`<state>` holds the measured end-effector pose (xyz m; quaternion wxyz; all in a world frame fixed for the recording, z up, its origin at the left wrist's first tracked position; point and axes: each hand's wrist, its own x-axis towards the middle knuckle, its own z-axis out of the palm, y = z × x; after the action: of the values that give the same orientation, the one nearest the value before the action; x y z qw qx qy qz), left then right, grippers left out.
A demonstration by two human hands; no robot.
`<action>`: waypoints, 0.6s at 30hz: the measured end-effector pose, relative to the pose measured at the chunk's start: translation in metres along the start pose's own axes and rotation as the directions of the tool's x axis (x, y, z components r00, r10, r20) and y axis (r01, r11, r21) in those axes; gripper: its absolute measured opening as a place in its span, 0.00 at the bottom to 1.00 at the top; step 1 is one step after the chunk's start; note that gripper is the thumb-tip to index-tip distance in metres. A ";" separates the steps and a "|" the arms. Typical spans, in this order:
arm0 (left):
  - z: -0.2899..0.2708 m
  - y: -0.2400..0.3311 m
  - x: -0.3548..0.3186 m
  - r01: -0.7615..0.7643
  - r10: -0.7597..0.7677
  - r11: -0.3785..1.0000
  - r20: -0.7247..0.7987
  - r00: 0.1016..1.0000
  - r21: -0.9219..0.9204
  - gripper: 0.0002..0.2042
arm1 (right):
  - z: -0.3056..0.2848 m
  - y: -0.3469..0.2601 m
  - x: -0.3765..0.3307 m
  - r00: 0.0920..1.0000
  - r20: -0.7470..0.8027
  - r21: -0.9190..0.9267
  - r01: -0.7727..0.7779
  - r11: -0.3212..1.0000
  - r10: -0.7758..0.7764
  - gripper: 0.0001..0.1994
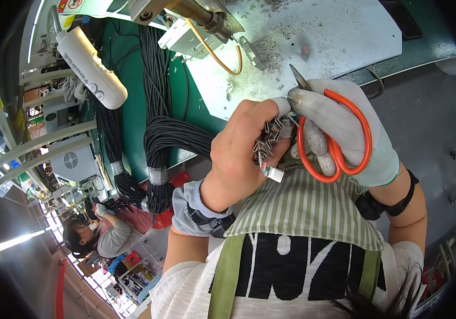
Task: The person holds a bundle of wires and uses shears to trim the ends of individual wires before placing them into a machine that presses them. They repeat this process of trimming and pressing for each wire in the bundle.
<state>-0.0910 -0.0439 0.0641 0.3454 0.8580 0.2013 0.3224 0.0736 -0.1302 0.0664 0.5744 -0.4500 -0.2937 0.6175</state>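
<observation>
Held metal-tipped cable ends [267, 143] in the left hand [238, 149], curled tight around the bunch, maybe so as not to drop any, and gripped red-handled scissors [368, 137] in the gloved right hand [324, 109], with the blades [301, 80] pointing away from the striped apron [308, 207], likely to stay safe. Had black cables [177, 133] reaching the left hand from the green bench [132, 122], wrapped in clear tape [156, 176], seemingly to stay bunched, near a white board [369, 24] and a machine [199, 18].
</observation>
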 end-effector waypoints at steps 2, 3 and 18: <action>-0.002 -0.002 0.001 -0.082 0.083 0.996 -0.026 0.996 0.024 0.14 | 0.004 -0.001 -0.002 1.000 0.004 0.005 0.018 1.000 -0.018 0.11; -0.003 -0.001 -0.001 -0.082 0.082 0.996 -0.026 0.996 0.024 0.14 | 0.009 -0.004 -0.001 0.999 -0.037 -0.023 0.010 1.000 -0.011 0.10; -0.006 0.013 0.005 0.530 -0.573 0.686 0.080 0.816 -0.499 0.07 | 0.022 0.023 -0.002 0.723 0.178 -0.963 0.269 0.034 -0.668 0.12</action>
<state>-0.0899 -0.0470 0.0785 0.6272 0.6239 0.3734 0.2790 0.0441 -0.1331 0.0562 0.3825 -0.6680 -0.6382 -0.0123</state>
